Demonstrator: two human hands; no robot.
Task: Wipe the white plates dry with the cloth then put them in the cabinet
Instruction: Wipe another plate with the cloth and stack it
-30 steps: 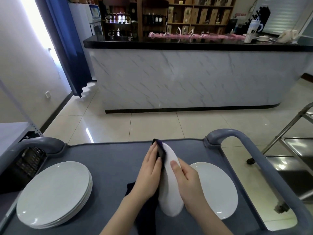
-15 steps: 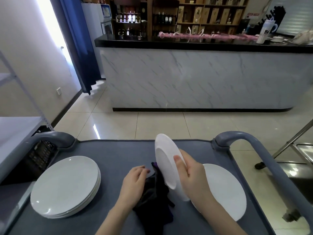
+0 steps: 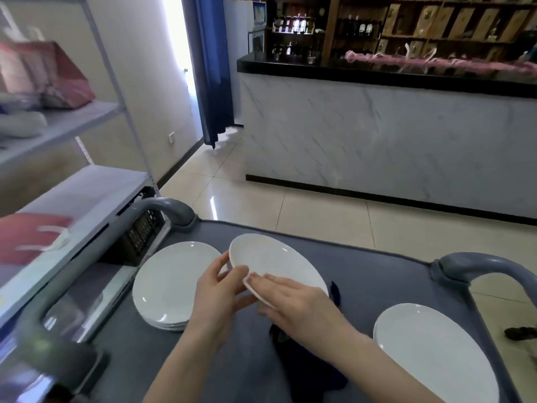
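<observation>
We find no word, number or sign that we can read. The bottles [image 3: 293, 24] on the wooden shelf [image 3: 329, 30] at the upper middle of the frame carry pale labels, but these are too small and blurred for us to make out. The brown boxes [image 3: 462, 21] at the upper right each bear a small emblem, which we cannot decipher either.

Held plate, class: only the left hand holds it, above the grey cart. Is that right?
No: the head view shows both the left hand and the right hand holding the plate, above the grey cart.
</observation>
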